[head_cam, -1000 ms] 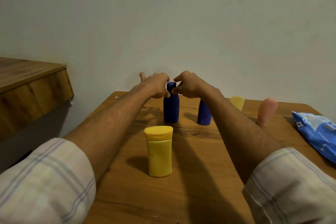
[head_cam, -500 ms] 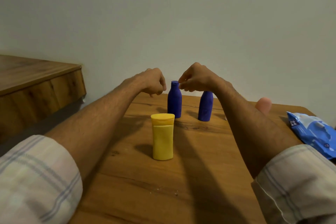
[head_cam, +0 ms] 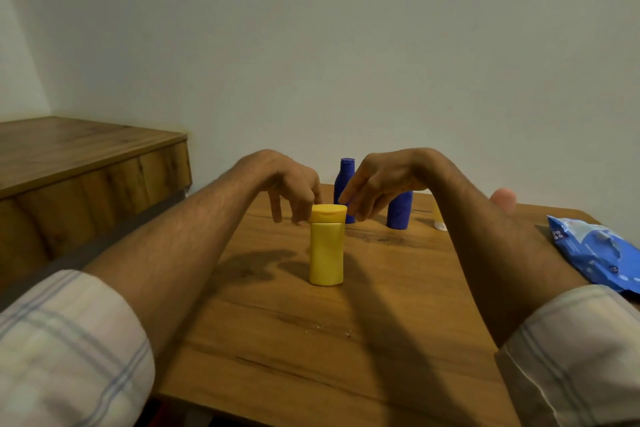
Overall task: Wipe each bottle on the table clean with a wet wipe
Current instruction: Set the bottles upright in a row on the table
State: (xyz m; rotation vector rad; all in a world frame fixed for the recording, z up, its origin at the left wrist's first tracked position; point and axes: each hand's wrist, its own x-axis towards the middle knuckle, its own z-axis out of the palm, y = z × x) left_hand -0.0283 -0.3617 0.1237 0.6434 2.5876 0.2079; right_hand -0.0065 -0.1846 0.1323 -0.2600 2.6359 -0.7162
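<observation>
A yellow bottle (head_cam: 326, 250) with a flip cap stands upright at the middle of the wooden table (head_cam: 311, 340). My left hand (head_cam: 287, 184) hangs just left of its cap, fingers pointing down and loose, holding nothing. My right hand (head_cam: 377, 180) hovers just right of the cap, fingers straight and spread, also empty. Behind them stand two dark blue bottles, one (head_cam: 345, 173) between my hands and one (head_cam: 400, 210) partly hidden by my right hand. A pink bottle (head_cam: 504, 199) peeks over my right forearm. The blue wet-wipe pack (head_cam: 595, 250) lies at the table's right edge.
A small white and yellow object (head_cam: 439, 222) shows beside my right forearm, mostly hidden. A wooden counter (head_cam: 86, 163) stands to the left, apart from the table. A plain wall runs along the table's far edge.
Both hands have left the top of the rear blue bottle and drawn back toward me, coming down on either side of the yellow bottle's cap. Their fingers have loosened.
</observation>
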